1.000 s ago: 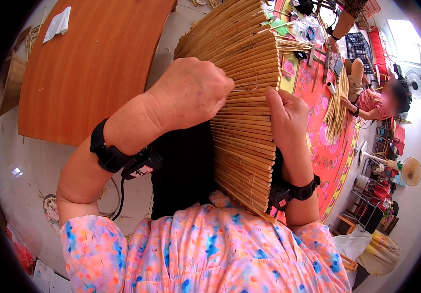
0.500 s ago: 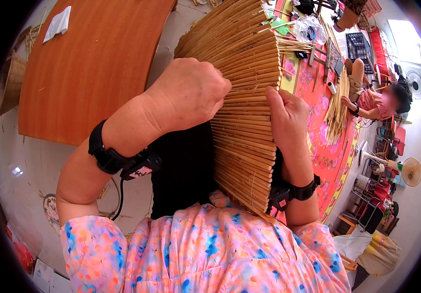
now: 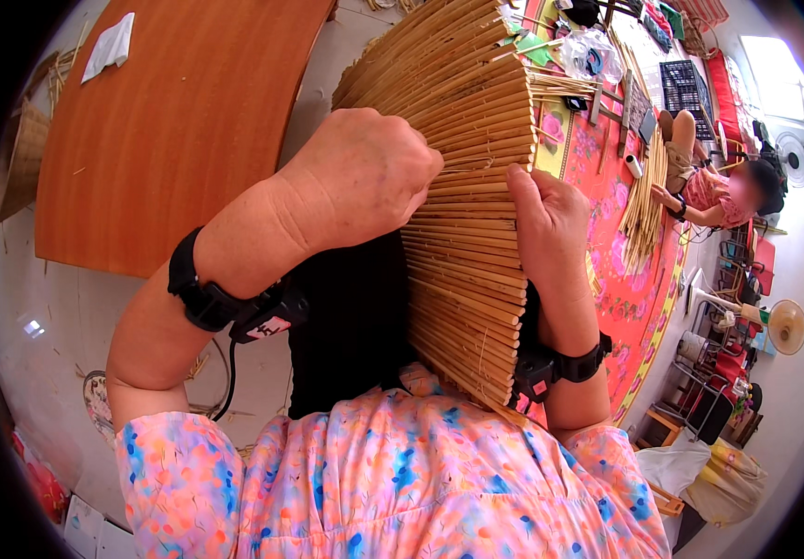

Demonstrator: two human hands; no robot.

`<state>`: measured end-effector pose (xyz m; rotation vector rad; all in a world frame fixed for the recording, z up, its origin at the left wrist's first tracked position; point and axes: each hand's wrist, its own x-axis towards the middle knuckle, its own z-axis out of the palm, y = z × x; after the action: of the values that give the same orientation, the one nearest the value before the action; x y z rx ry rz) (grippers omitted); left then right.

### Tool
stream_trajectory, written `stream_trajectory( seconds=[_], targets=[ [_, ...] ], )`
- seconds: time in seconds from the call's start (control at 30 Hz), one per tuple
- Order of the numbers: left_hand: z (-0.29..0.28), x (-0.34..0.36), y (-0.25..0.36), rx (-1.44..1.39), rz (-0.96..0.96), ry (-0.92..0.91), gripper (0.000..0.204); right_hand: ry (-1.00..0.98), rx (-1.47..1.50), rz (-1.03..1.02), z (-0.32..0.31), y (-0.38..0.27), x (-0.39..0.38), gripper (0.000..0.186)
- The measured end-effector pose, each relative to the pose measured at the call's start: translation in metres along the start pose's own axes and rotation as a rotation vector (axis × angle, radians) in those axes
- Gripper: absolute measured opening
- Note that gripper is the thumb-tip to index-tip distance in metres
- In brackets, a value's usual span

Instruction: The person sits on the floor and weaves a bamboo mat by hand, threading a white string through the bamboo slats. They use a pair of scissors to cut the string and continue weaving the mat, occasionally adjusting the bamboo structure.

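Observation:
A mat of thin yellow-brown reed stalks (image 3: 448,79), bound side by side, leans across my lap and reaches away from me. My left hand (image 3: 369,172) is closed in a fist over the middle of the mat; whatever its fingers hold is hidden beneath the hand. At the mat's right edge, where the stalk ends line up, my right hand (image 3: 549,219) grips with the thumb on the upper face. The fingers of that hand are mostly out of sight behind the edge. A thin strand runs across the stalks between the two hands.
On the left stands a brown wooden table (image 3: 178,121) with a white tissue (image 3: 109,47). To the right lies a red floral cloth (image 3: 621,307) bearing loose stalks (image 3: 642,210). Beyond it another person (image 3: 714,196) sits handling stalks, near a black crate (image 3: 684,91) and a fan (image 3: 786,326).

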<state>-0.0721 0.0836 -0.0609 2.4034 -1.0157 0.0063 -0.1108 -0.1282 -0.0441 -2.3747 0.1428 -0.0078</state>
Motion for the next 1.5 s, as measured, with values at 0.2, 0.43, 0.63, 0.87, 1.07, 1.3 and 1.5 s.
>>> stream_trajectory(
  seconds=[0.2,0.43,0.63,0.87,1.07,1.3,1.5],
  targets=[
    [-0.001,0.001,-0.001,0.015,0.004,-0.019,0.017,0.021,-0.007,-0.022,0.001,0.001,0.0,0.042],
    [-0.002,0.001,0.0,0.024,-0.007,-0.046,0.016,0.006,-0.022,-0.025,0.0,0.0,0.001,0.042],
    [-0.004,0.004,-0.002,0.033,0.013,-0.039,0.013,0.023,-0.035,-0.043,0.0,0.002,0.001,0.042],
    [0.0,0.01,-0.005,0.024,0.036,-0.089,0.011,0.026,-0.01,-0.035,0.001,-0.002,0.0,0.042],
    [0.006,0.011,-0.007,-0.098,-0.04,-0.103,0.009,0.02,-0.03,-0.048,0.0,-0.001,0.0,0.041],
    [0.009,0.01,-0.005,-0.198,-0.08,0.004,0.011,0.021,0.001,-0.027,0.001,0.001,0.0,0.04],
    [0.018,0.002,-0.007,-0.231,-0.04,0.101,0.011,-0.002,-0.004,-0.011,-0.001,0.002,0.001,0.039]
  ],
)
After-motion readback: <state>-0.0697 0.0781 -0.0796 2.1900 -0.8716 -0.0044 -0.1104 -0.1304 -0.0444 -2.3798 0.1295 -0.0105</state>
